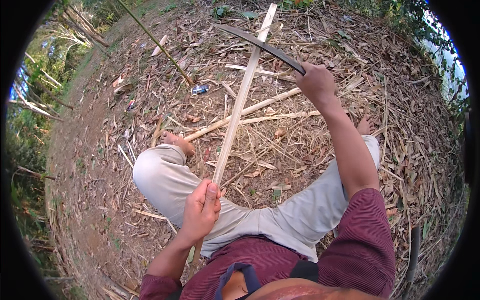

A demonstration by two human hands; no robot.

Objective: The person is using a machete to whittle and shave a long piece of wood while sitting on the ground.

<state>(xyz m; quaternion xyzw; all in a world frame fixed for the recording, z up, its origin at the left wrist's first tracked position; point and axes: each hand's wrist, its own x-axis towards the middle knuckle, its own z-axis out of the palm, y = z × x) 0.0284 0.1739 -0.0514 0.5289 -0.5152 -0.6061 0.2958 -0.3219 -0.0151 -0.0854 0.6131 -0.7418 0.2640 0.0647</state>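
Observation:
A long, pale split bamboo strip (pixel 239 102) runs from my lap out over the ground, its far end at the top of the view. My left hand (pixel 201 209) is closed round its near part, thumb on top, just above my left thigh. In my right hand (pixel 318 86), out to the far right, is the handle of a long, dark, slightly curved knife (pixel 272 51). Its blade lies across the strip close to the far end, pointing left. Whether the edge touches or bites into the wood, I cannot tell. My fingers hide most of the handle.
Under the held strip, other pale strips (pixel 270 101) lie crosswise among shavings and dry leaves. My bare left foot (pixel 178 143) and right foot (pixel 365 125) flank them. A green stem (pixel 155 41) slants near a blue wrapper (pixel 200 89). A dark pole (pixel 413 252) is at lower right.

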